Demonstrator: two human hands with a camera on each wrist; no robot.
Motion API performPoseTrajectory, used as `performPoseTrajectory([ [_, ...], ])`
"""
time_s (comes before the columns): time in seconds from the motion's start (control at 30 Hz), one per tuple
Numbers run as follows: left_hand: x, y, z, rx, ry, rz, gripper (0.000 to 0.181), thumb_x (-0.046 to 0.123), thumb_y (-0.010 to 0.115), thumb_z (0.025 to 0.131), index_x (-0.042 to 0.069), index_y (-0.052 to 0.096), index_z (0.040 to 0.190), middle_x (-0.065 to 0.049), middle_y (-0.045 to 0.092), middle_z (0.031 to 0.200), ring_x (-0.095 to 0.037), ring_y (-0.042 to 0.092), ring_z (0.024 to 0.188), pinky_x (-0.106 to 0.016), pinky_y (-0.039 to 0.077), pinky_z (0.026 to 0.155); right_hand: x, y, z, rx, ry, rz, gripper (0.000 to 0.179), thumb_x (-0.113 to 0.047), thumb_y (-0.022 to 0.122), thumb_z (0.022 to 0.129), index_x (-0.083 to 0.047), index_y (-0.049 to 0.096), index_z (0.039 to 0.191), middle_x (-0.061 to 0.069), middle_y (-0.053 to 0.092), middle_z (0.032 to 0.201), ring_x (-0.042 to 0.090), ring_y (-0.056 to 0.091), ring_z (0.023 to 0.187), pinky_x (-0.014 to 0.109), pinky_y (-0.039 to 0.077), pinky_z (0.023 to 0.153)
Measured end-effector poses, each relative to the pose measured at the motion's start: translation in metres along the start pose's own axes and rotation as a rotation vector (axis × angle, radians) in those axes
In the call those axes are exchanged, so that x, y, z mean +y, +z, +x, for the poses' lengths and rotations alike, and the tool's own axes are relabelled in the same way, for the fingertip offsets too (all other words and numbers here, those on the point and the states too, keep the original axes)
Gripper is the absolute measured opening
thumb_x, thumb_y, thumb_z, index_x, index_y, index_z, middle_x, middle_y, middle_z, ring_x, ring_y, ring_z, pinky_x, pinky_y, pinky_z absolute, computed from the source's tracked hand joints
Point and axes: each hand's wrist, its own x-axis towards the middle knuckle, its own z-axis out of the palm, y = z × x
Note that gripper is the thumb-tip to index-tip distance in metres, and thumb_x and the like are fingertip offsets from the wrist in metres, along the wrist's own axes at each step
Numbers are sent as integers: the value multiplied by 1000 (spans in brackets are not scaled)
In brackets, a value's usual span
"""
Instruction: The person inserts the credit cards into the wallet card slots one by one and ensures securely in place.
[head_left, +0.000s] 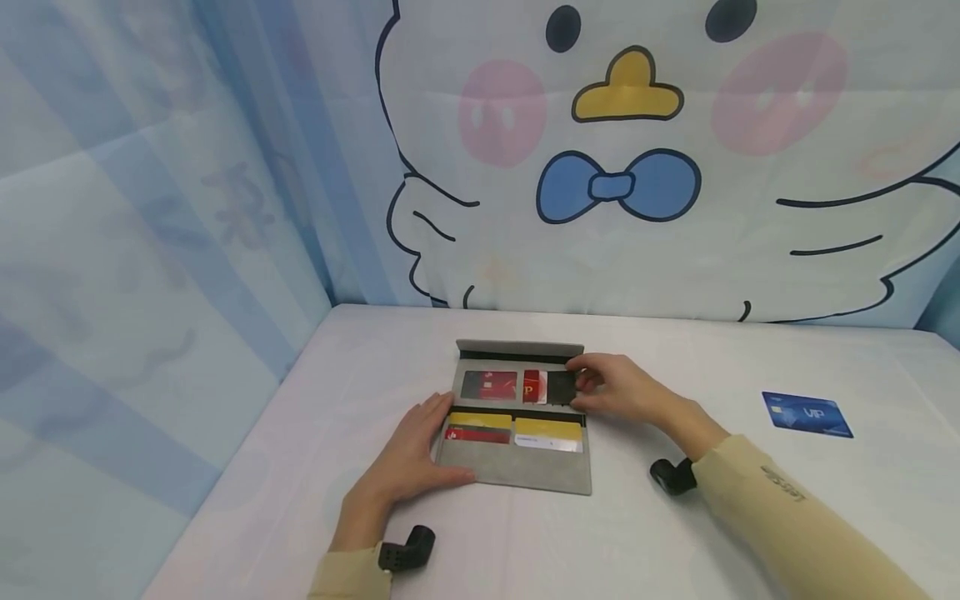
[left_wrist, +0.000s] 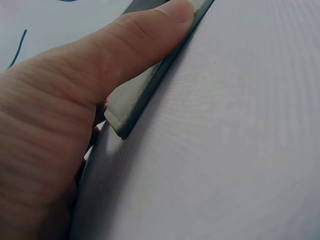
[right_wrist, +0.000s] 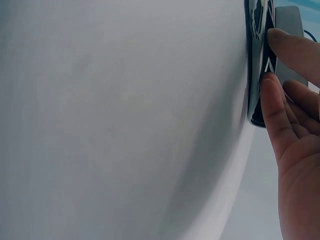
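Observation:
A grey card wallet (head_left: pixel 513 477) lies unfolded on the table, its far flap standing up. My left hand (head_left: pixel 408 454) rests on its near left corner, fingers along the left edge. In the left wrist view the straight thumb (left_wrist: pixel 142 37) presses on the wallet's near edge (left_wrist: pixel 132 102). At the upper right slot, my right hand (head_left: pixel 618 387) pinches a dark card (head_left: pixel 561 388) between thumb and fingers, beside a red and white card (head_left: pixel 532 387). Another red card (head_left: pixel 498 385) shows in the upper left slot. Yellow-topped cards (head_left: pixel 548 429) fill the lower pockets.
A blue VIP card (head_left: pixel 808 414) lies by itself on the white tablecloth (head_left: pixel 675 533), right of my right forearm. Printed cloth curtains (head_left: pixel 480 250) stand behind the table and along its left side. A black wrist camera (head_left: pixel 408 550) sits on each cuff.

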Motion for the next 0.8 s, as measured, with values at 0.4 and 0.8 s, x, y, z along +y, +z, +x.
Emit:
performPoseTrajectory([
  [0.4,0,1,1,2,21,1,110,61,77,61,16,26,148,-2,26,151,-23,17,139,-43,13,112,-9,7,10,-19,-14,-17,50,-13,77,77,2,55,120,3,61,93,15,58,83,30,52,75],
  [0.8,-3,1,1,3,22,15,110,62,76,62,16,25,149,0,26,151,-20,17,139,-42,12,112,-15,11,16,-35,-20,-53,50,-15,77,78,0,56,121,2,61,93,15,57,83,30,52,76],
])
